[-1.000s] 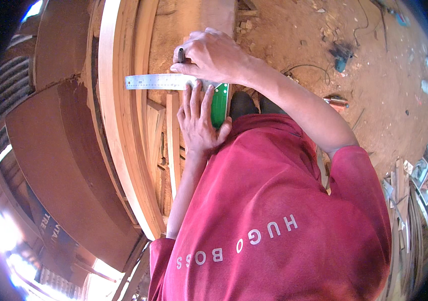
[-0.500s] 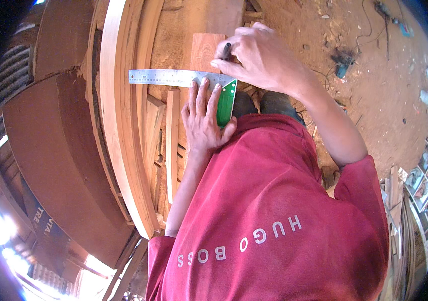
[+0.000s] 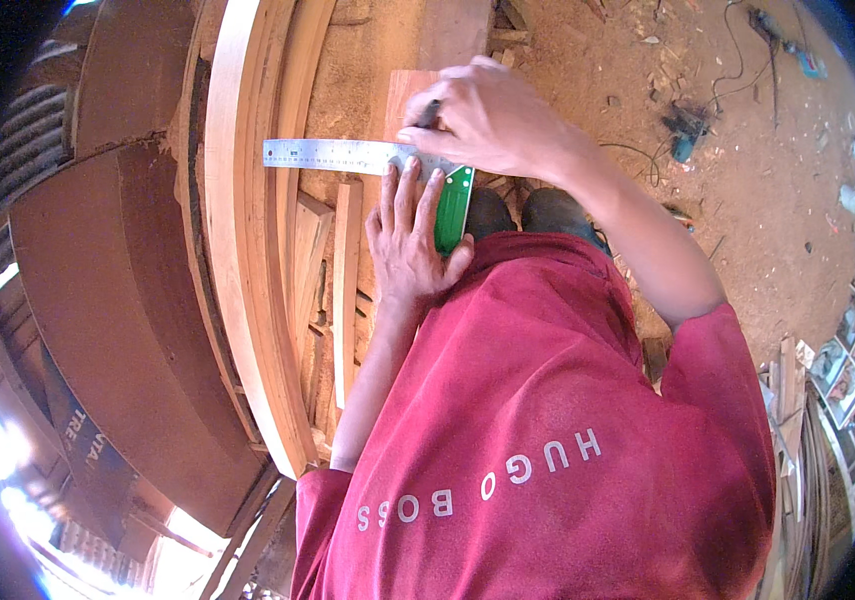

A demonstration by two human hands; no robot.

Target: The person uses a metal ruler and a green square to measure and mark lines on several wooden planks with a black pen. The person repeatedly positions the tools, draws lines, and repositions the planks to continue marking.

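A try square lies across a reddish wooden board (image 3: 409, 92), its steel blade (image 3: 327, 154) pointing left and its green handle (image 3: 454, 212) toward my body. My left hand (image 3: 409, 225) holds the square, fingertips pressing on the blade and thumb at the lower end of the handle. Just beyond the blade, my right hand (image 3: 487, 118) is closed around a dark pen (image 3: 429, 113), held over the board along the blade's far edge. The fingers hide the pen's tip and part of the board.
Long planed timbers (image 3: 247, 250) run along the left, with a short wooden strip (image 3: 346, 290) beside my left forearm. Large brown panels (image 3: 117, 300) stand farther left. A corded tool (image 3: 685, 135) lies on the dusty ground to the right, with clutter at the far right.
My right hand has moved left along the blade with the pen. My left hand stays pressed on the square.
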